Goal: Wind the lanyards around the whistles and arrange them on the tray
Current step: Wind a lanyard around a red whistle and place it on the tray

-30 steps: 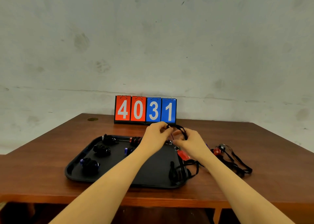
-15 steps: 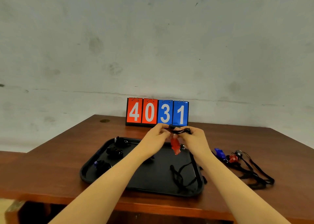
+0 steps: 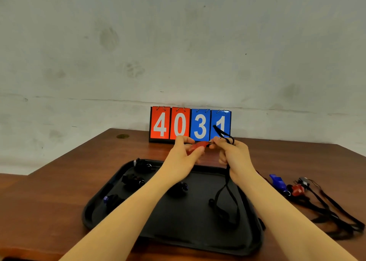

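Note:
My left hand (image 3: 183, 156) pinches a red whistle (image 3: 196, 147) held level above the far edge of the black tray (image 3: 198, 239). My right hand (image 3: 233, 154) grips its black lanyard (image 3: 225, 199) right at the whistle's metal ring; a loop sticks up over the hand and the rest hangs down onto the tray. Several whistles wound in black cord lie on the tray's left half, such as one (image 3: 133, 180) and another (image 3: 111, 200). A blue whistle (image 3: 278, 181) and a red whistle (image 3: 297, 189) lie on the table to the right with loose lanyards (image 3: 336, 215).
A flip scoreboard (image 3: 190, 125) reading 4031 stands at the back of the brown wooden table (image 3: 49, 201), against a pale wall. The table's front edge is close below the tray.
The red whistle has swung from hanging below my hands to lying level between them. A loop of lanyard now stands above my right hand. The camera has shifted, so the tray sits further right.

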